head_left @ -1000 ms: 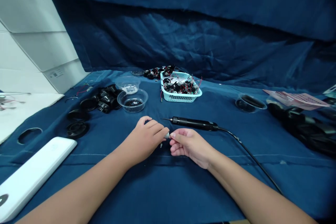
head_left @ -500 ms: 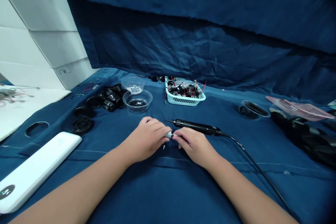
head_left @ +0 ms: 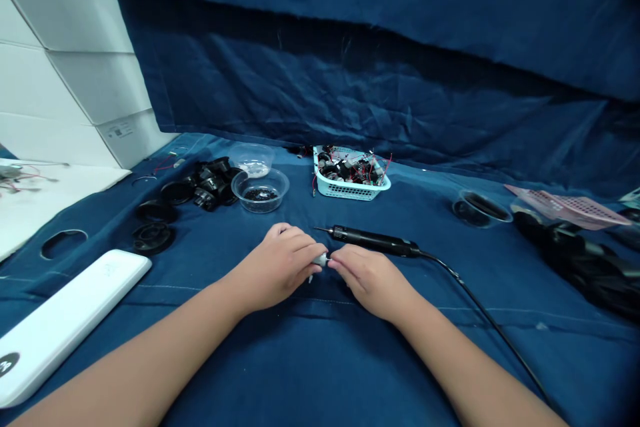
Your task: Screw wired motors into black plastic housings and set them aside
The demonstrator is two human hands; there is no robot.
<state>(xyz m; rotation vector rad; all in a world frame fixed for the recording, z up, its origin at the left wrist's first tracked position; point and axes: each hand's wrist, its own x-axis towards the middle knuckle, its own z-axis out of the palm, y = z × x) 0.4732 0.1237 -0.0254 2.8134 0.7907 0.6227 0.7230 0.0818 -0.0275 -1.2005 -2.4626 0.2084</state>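
My left hand [head_left: 278, 265] and my right hand [head_left: 371, 277] meet at the middle of the blue cloth. Both pinch one small grey-white part [head_left: 320, 259] between their fingertips. What the part is I cannot make out. Just behind the hands lies a black corded electric screwdriver [head_left: 376, 241], tip pointing left, touched by neither hand. Its cable [head_left: 480, 310] runs off to the lower right.
A teal basket [head_left: 350, 188] of wired black parts stands behind. Two clear bowls [head_left: 261, 189] and a heap of black round parts [head_left: 210, 184] lie at left, a white flat device [head_left: 65, 313] at the near left. More black parts [head_left: 575, 250] and a clear cup [head_left: 479, 208] sit right.
My right hand has turned palm down and closed in on the small part. The view has shifted a little; the hands stay in the same spot on the cloth.
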